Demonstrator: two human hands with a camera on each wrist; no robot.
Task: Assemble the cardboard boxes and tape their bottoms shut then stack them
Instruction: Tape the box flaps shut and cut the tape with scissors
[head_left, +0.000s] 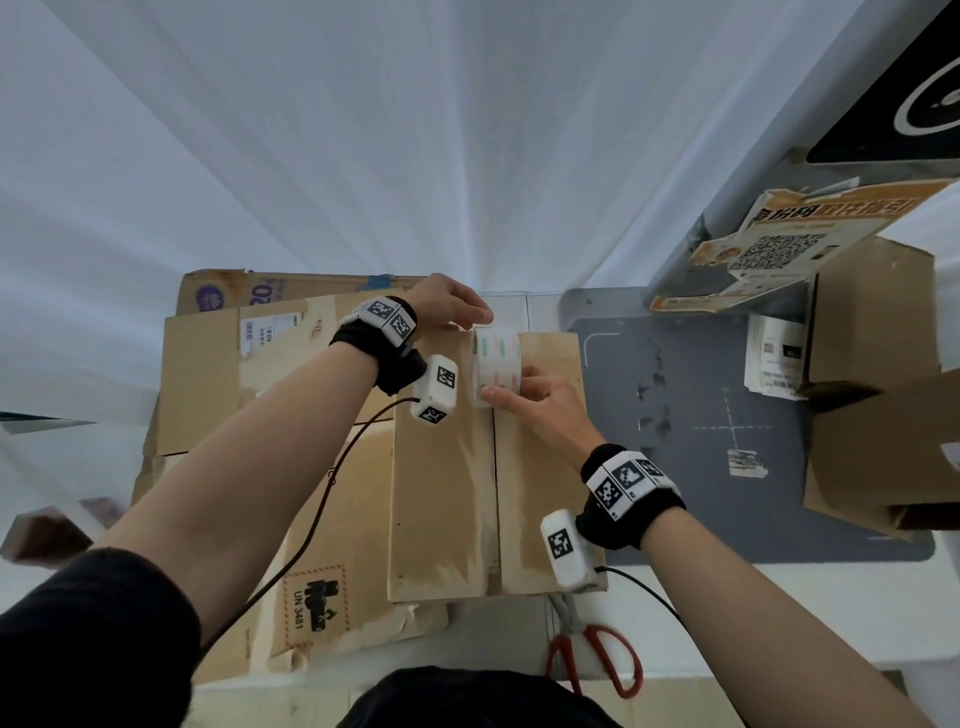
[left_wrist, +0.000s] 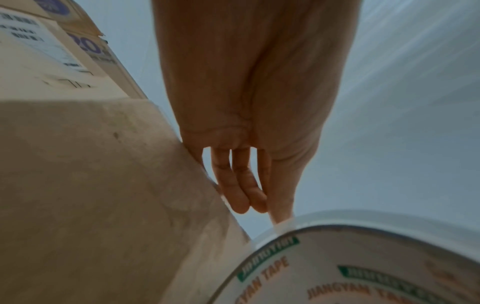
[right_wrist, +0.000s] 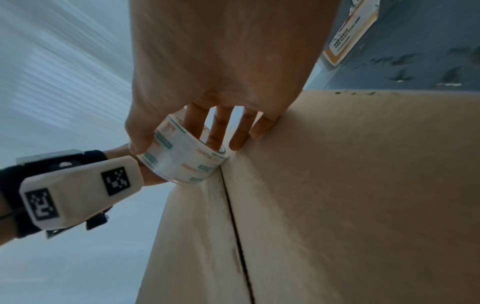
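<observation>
brown cardboard box (head_left: 540, 467) bottom-up on table, flaps closed, seam not yet taped. right hand (head_left: 540, 405) grips white printed tape roll (head_left: 497, 366) at far edge; left hand (head_left: 452, 304) pinches tape end. assembled boxes (head_left: 878, 395) wait at right, stacking left.

Hidden and cut off

The tape roll (left_wrist: 363, 267) runs off the left wrist view at 5 o'clock; the scissors' (head_left: 597, 654) blades hide under the box (head_left: 467, 493).

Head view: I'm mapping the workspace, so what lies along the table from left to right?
Flattened cardboard → box being taped, tape roll at its far end → grey mat → assembled boxes.
</observation>
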